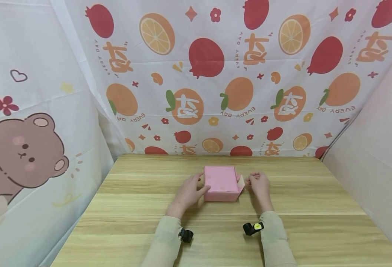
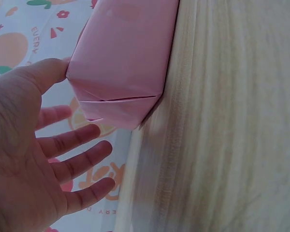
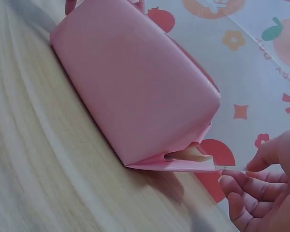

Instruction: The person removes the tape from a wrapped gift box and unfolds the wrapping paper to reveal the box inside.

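A box wrapped in pink paper lies on the wooden table in front of me. My left hand is at its left end, thumb touching the top edge. In the left wrist view the other fingers spread straight below the folded paper end. At the right end a loose paper flap sticks out, its pale inner side showing. My right hand is beside that flap, thumb and forefinger pinching a small strip of clear tape at the flap's tip.
The table has a light wood grain and ends at a fruit-print curtain. A bear-print cloth hangs on the left and a plain white cloth on the right. Small black cameras sit on both wrists.
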A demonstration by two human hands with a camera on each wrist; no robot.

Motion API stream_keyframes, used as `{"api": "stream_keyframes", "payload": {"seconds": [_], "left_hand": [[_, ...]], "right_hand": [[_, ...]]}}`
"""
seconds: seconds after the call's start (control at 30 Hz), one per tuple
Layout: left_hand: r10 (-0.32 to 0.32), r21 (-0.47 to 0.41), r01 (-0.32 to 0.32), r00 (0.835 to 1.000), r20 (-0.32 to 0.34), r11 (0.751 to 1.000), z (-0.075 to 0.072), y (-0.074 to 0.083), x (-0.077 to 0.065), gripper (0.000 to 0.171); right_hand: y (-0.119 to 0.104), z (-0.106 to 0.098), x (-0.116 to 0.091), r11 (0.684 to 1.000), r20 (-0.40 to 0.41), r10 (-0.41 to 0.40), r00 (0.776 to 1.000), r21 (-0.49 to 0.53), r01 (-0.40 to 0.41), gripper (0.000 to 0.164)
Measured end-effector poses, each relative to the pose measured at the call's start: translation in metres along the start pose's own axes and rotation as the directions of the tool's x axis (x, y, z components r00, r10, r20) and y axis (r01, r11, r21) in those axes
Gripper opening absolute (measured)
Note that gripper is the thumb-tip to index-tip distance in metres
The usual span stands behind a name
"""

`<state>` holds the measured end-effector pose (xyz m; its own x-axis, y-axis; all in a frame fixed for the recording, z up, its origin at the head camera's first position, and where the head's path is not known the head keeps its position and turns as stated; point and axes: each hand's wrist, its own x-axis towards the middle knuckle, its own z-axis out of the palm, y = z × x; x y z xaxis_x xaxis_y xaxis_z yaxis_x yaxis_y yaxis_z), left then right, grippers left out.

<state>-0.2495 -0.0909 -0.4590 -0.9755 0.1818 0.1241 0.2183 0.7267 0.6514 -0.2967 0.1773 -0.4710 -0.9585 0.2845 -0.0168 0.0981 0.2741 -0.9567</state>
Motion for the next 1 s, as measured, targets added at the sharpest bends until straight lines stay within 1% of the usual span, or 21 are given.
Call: {"api": "stream_keyframes", "payload": {"seconds": [0.1, 0.2, 0.27, 0.37, 0.47, 0.63, 0.73, 0.87, 1.0], "left_hand": [[0.025, 0.027, -0.025, 1.000, -0.004, 0.999, 0.0004, -0.0012, 0.0000, 0.067], [0.044, 0.044, -0.044, 0.999, -0.005, 0.998, 0.0008, -0.0024, 0.0003, 0.067], [0.052, 0.049, -0.052, 0.999, -0.005, 0.997, 0.0008, -0.0030, 0.0005, 0.068], [0.065, 0.050, -0.065, 0.998, -0.004, 0.997, 0.0008, -0.0039, 0.0009, 0.068], [0.065, 0.035, -0.065, 0.998, 0.002, 0.997, 0.0005, -0.0047, 0.0009, 0.070], [0.061, 0.011, -0.061, 0.998, 0.010, 0.998, -0.0006, -0.0058, 0.0008, 0.074], [0.057, 0.021, -0.057, 0.998, 0.014, 0.998, -0.0004, -0.0070, 0.0011, 0.079], [0.040, 0.039, -0.040, 0.999, 0.015, 0.998, -0.0002, -0.0076, 0.0009, 0.088], [0.029, 0.060, -0.029, 1.000, 0.009, 0.998, 0.0006, -0.0084, 0.0009, 0.091]], "right_hand": [[-0.0006, -0.0003, 0.0003, 1.000, 0.002, 0.005, 1.000, 0.004, -0.005, 0.023], [-0.0010, -0.0007, 0.0009, 0.999, 0.016, 0.019, 1.000, 0.038, -0.019, 0.027], [-0.0018, -0.0009, 0.0011, 0.998, 0.019, 0.022, 1.000, 0.055, -0.023, 0.028], [-0.0033, -0.0012, 0.0012, 0.998, 0.019, 0.023, 1.000, 0.051, -0.024, 0.027], [-0.0048, -0.0012, 0.0006, 0.999, 0.015, 0.019, 1.000, 0.028, -0.020, 0.026], [-0.0064, -0.0008, -0.0011, 1.000, 0.012, -0.009, 1.000, -0.009, 0.009, 0.026], [-0.0066, -0.0002, -0.0014, 0.999, 0.017, -0.030, 0.999, -0.019, 0.031, 0.027], [-0.0075, 0.0000, -0.0018, 0.999, 0.027, -0.038, 0.999, -0.026, 0.039, 0.028], [-0.0102, 0.0007, -0.0033, 0.999, 0.042, -0.041, 0.998, -0.023, 0.042, 0.027]]}}
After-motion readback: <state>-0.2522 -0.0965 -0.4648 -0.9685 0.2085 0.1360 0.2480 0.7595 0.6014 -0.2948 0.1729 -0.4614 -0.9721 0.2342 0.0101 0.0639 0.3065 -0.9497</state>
